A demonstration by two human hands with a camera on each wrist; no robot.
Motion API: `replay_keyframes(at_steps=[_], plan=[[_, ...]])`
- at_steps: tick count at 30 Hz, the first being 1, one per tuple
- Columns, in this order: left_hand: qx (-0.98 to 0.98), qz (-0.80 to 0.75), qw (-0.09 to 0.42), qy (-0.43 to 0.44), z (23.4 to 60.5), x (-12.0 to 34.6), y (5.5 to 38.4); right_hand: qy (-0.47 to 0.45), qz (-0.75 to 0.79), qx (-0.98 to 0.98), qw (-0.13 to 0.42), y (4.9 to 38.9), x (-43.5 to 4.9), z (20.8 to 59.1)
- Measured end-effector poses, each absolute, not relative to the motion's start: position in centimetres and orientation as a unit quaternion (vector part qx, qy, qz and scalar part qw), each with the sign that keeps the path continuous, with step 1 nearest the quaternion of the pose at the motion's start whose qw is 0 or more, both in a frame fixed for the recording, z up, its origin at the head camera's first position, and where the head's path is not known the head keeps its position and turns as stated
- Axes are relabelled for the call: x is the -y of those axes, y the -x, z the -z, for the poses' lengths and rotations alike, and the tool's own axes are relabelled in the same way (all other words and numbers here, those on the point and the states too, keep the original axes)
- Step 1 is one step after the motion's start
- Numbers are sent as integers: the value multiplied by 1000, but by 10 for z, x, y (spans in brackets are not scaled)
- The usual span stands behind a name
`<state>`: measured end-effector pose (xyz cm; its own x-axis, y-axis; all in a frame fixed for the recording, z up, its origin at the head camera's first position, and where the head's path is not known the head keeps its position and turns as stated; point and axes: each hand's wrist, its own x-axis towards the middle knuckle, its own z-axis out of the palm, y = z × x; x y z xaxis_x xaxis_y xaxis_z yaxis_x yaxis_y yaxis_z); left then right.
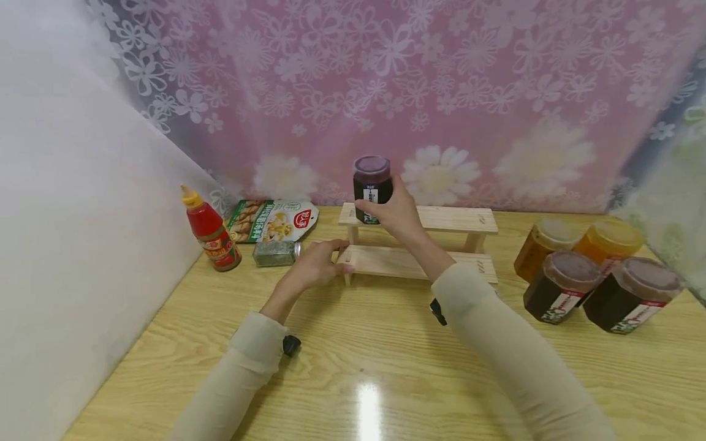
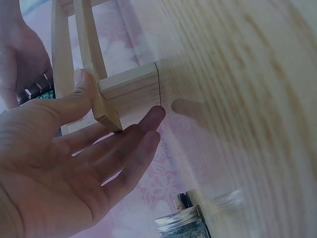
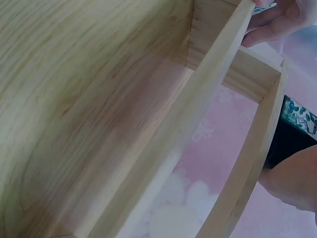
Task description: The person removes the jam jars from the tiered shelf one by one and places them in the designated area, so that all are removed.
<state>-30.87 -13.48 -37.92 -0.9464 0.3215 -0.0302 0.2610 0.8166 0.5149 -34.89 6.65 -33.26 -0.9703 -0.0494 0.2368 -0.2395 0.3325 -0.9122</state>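
Observation:
My right hand [image 1: 401,214] grips a dark hexagonal jar [image 1: 372,195] with a purplish lid and a white label. The jar is upright at the left end of the upper step of a two-step wooden rack [image 1: 391,260]; whether it bears on the wood cannot be told. In the right wrist view, part of the dark jar [image 3: 292,134] shows beyond the rack's planks. My left hand [image 1: 315,267] holds the left end of the lower step. In the left wrist view its thumb [image 2: 81,89] presses the plank's edge, with the other fingers round the end.
On the left stand a red sauce bottle [image 1: 212,236], a printed food packet [image 1: 273,220] and a small spice jar [image 1: 276,253] lying on its side. Two dark jars [image 1: 562,286] and two amber jars [image 1: 607,239] group at the right. A flowered curtain [image 1: 386,92] hangs behind the table.

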Motion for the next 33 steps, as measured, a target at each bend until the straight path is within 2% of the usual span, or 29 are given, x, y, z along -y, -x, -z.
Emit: replay_keyframes(at_steps=[16,28,33], plan=[[-950,-267,61,-151,380,135,309,-101,-550,826,66,319,-103,333],[-946,-279,61,-154,380,136,307,-110,-538,831,90,291,-127,332],[-947,-276,64,-149,379,136,307,-98,-538,834,71,275,-142,332]])
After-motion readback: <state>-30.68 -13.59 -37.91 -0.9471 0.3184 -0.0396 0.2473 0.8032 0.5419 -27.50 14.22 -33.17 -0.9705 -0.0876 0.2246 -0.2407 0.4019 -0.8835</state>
